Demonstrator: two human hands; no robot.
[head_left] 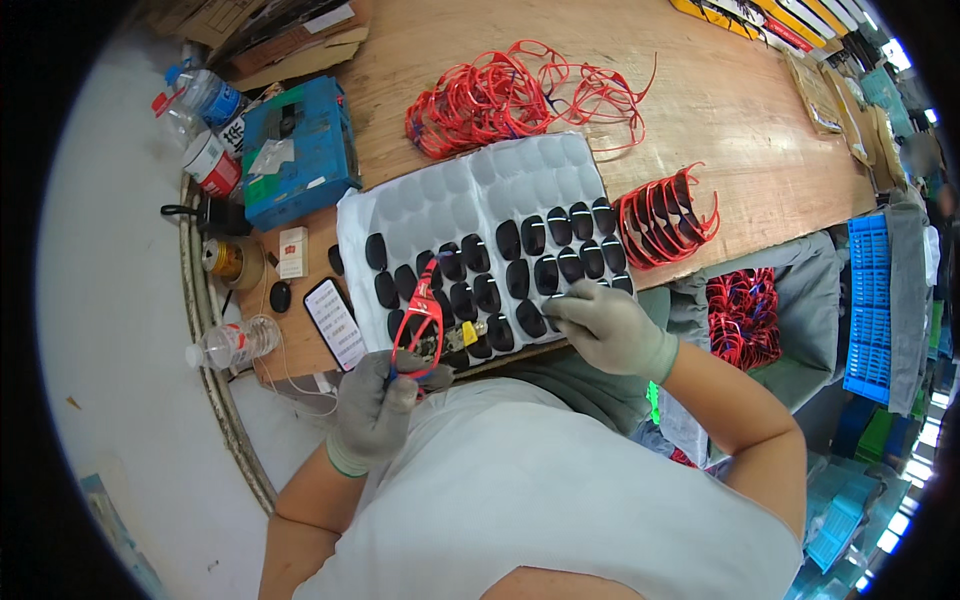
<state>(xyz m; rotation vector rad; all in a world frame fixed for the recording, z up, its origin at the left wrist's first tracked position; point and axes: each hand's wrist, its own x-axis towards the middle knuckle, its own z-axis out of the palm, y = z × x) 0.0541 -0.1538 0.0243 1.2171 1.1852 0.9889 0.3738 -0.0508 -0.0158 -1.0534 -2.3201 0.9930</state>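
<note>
My left hand [372, 412], in a grey glove, is closed on a red spectacle frame [428, 300] held upright over the tray's near left part. Beneath it lies a white moulded tray [440, 212] with rows of dark sunglass lenses [530, 319]; its far rows hold none. My gloved right hand [612, 330] reaches over the tray's near right side. Its fingertips are pinched together among the lenses, and what is between them is hidden. A small metallic piece with a yellow patch [468, 334] shows near the frame, partly covered.
Beyond the tray is a tangled heap of red frames [480, 105]. Red sunglasses [668, 218] stand in a row to its right. More fill a grey-lined bin [808, 310]. At left are a blue box [300, 150], a phone [335, 322], bottles [240, 342] and a can [225, 260].
</note>
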